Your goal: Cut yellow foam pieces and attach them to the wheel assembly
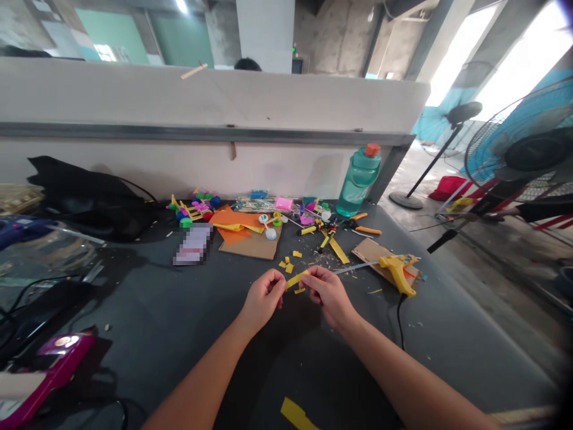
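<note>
Yellow strip (296, 279): pinched at both ends, over the dark table (179, 358).
My left hand (265, 297): fingers closed, gripping the strip's left end.
My right hand (329, 294): thumb and fingertips closed on its right end.
Yellow scraps (289, 268): scattered on the table just beyond my hands.
Glue gun (396, 272): to my right, lying on a piece of cardboard (366, 250).
Orange sheets (235, 236): farther back, leftward.
Green bottle (353, 186): upright at the back, near the white partition (277, 101).
</note>
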A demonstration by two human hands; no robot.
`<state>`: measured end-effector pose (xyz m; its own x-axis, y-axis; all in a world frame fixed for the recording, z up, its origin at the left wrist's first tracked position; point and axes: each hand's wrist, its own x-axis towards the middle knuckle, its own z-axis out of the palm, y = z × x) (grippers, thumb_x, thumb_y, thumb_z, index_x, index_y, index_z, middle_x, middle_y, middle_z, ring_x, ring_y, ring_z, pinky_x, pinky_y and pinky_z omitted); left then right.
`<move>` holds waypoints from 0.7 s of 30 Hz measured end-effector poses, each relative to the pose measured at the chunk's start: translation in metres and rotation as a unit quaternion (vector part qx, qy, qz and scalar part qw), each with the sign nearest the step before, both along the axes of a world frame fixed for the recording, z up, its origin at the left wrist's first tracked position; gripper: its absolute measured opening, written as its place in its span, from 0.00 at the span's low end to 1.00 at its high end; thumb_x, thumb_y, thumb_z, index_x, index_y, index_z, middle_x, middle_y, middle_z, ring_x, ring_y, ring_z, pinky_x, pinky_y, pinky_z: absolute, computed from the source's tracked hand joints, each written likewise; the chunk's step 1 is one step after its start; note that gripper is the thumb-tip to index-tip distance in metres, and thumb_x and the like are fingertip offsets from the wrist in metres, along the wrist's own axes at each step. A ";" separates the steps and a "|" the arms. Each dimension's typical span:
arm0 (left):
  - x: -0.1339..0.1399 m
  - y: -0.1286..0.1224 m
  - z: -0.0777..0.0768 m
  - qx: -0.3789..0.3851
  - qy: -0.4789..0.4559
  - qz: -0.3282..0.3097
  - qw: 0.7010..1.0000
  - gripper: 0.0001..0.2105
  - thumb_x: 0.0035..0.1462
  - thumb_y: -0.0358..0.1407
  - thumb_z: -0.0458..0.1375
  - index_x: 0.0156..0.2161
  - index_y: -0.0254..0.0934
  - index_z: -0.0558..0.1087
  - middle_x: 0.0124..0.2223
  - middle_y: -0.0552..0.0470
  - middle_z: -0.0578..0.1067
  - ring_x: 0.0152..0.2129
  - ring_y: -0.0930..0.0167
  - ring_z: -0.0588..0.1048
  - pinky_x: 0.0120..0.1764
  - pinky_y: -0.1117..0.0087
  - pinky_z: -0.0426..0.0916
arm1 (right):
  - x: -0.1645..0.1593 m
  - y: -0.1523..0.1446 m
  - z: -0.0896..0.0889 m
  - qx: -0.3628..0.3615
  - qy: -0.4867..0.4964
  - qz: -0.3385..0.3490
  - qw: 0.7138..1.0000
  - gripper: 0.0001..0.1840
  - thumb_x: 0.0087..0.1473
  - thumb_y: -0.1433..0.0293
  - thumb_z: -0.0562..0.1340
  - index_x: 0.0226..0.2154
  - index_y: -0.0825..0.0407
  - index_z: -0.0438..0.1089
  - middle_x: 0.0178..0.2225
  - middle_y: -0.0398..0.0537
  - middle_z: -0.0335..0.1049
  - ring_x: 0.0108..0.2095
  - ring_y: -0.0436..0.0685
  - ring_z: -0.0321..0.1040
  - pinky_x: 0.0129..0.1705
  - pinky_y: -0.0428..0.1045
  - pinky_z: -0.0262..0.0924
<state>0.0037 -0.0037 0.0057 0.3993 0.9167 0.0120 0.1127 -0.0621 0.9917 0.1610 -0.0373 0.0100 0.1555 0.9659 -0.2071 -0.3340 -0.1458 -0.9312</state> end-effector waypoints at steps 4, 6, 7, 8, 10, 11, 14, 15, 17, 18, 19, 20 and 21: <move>0.000 0.001 -0.003 -0.009 -0.015 -0.009 1.000 0.12 0.56 0.42 0.52 0.28 0.36 0.65 0.21 0.60 0.65 0.15 0.77 0.64 0.21 0.76 0.61 | 0.001 0.000 0.000 -0.003 0.017 -0.005 1.000 0.13 0.42 0.65 0.68 0.24 0.54 0.64 0.20 0.42 0.69 0.17 0.43 0.47 0.16 0.40 0.37; 0.000 0.002 -0.005 -0.011 -0.004 -0.023 1.000 0.11 0.55 0.42 0.54 0.29 0.36 0.66 0.22 0.59 0.65 0.16 0.77 0.64 0.21 0.76 0.61 | 0.000 0.000 0.000 -0.004 0.019 -0.007 1.000 0.13 0.41 0.65 0.68 0.24 0.54 0.64 0.20 0.42 0.69 0.17 0.43 0.47 0.16 0.40 0.37; 0.000 0.002 -0.006 -0.009 0.005 -0.028 1.000 0.11 0.55 0.42 0.54 0.29 0.36 0.66 0.23 0.59 0.66 0.16 0.77 0.65 0.21 0.76 0.61 | 0.000 0.000 0.000 -0.003 0.020 -0.005 1.000 0.14 0.41 0.65 0.68 0.24 0.53 0.64 0.20 0.42 0.69 0.17 0.43 0.47 0.16 0.40 0.37; 0.000 0.002 -0.006 -0.007 0.014 -0.031 0.999 0.10 0.55 0.41 0.55 0.28 0.36 0.66 0.23 0.59 0.66 0.16 0.78 0.65 0.21 0.77 0.61 | -0.001 0.000 -0.001 0.000 0.021 -0.002 1.000 0.14 0.41 0.64 0.68 0.24 0.53 0.64 0.20 0.41 0.68 0.17 0.43 0.47 0.16 0.40 0.37; -0.001 0.002 -0.007 -0.003 0.026 -0.030 0.999 0.10 0.55 0.40 0.55 0.27 0.36 0.66 0.23 0.59 0.67 0.16 0.78 0.65 0.21 0.77 0.61 | -0.003 -0.001 -0.002 0.009 0.015 0.014 1.000 0.13 0.41 0.65 0.68 0.26 0.53 0.65 0.21 0.40 0.68 0.17 0.43 0.47 0.16 0.41 0.38; -0.001 0.002 -0.007 -0.004 0.028 -0.030 0.999 0.10 0.55 0.40 0.55 0.27 0.36 0.66 0.23 0.59 0.67 0.16 0.78 0.65 0.21 0.77 0.61 | -0.005 -0.002 -0.002 0.014 0.006 0.026 1.000 0.12 0.41 0.65 0.68 0.27 0.52 0.66 0.22 0.40 0.67 0.17 0.43 0.48 0.16 0.41 0.39; -0.001 0.001 -0.007 -0.005 0.026 -0.045 0.999 0.10 0.54 0.39 0.54 0.27 0.35 0.66 0.23 0.59 0.66 0.16 0.78 0.65 0.21 0.77 0.61 | -0.010 -0.004 -0.003 0.021 -0.059 0.046 0.997 0.11 0.41 0.65 0.68 0.28 0.52 0.69 0.22 0.39 0.66 0.19 0.45 0.52 0.17 0.42 0.42; -0.001 0.001 -0.007 -0.003 0.025 -0.052 0.998 0.09 0.54 0.39 0.54 0.27 0.35 0.66 0.23 0.59 0.66 0.16 0.78 0.65 0.21 0.77 0.61 | -0.011 -0.005 -0.003 0.020 -0.084 0.042 0.995 0.10 0.41 0.65 0.67 0.26 0.53 0.70 0.21 0.39 0.65 0.19 0.45 0.52 0.17 0.42 0.42; -0.001 0.001 -0.006 0.001 0.021 -0.061 0.998 0.09 0.54 0.38 0.54 0.26 0.35 0.67 0.22 0.59 0.66 0.16 0.78 0.65 0.21 0.77 0.60 | -0.010 -0.005 -0.003 0.016 -0.121 0.026 0.992 0.09 0.41 0.65 0.66 0.24 0.54 0.70 0.20 0.39 0.63 0.18 0.45 0.51 0.17 0.43 0.42; -0.002 0.000 -0.005 -0.001 0.019 -0.059 0.998 0.09 0.54 0.38 0.55 0.26 0.35 0.66 0.22 0.59 0.66 0.16 0.78 0.65 0.21 0.77 0.60 | -0.009 -0.004 -0.003 0.014 -0.127 0.015 0.992 0.09 0.41 0.65 0.66 0.23 0.54 0.70 0.19 0.38 0.62 0.17 0.44 0.50 0.17 0.43 0.41; -0.002 0.001 -0.004 -0.005 0.017 -0.055 0.998 0.09 0.54 0.38 0.55 0.26 0.35 0.66 0.22 0.59 0.66 0.16 0.78 0.65 0.21 0.77 0.60 | -0.007 -0.003 -0.003 0.011 -0.126 0.003 0.992 0.09 0.41 0.65 0.66 0.23 0.54 0.70 0.18 0.38 0.62 0.16 0.44 0.48 0.17 0.43 0.40; -0.002 0.001 -0.003 -0.011 0.014 -0.047 0.999 0.09 0.53 0.38 0.55 0.25 0.35 0.66 0.22 0.59 0.66 0.16 0.78 0.65 0.21 0.77 0.60 | -0.005 -0.002 -0.003 0.008 -0.121 -0.009 0.993 0.10 0.41 0.64 0.66 0.22 0.54 0.70 0.18 0.38 0.62 0.16 0.44 0.48 0.17 0.43 0.39; -0.002 0.001 -0.002 -0.019 0.010 -0.039 0.999 0.09 0.52 0.38 0.55 0.25 0.35 0.66 0.22 0.59 0.66 0.16 0.78 0.65 0.21 0.77 0.60 | -0.002 -0.001 -0.002 0.008 -0.114 -0.022 0.993 0.10 0.41 0.64 0.66 0.22 0.54 0.70 0.18 0.38 0.62 0.16 0.44 0.47 0.17 0.43 0.39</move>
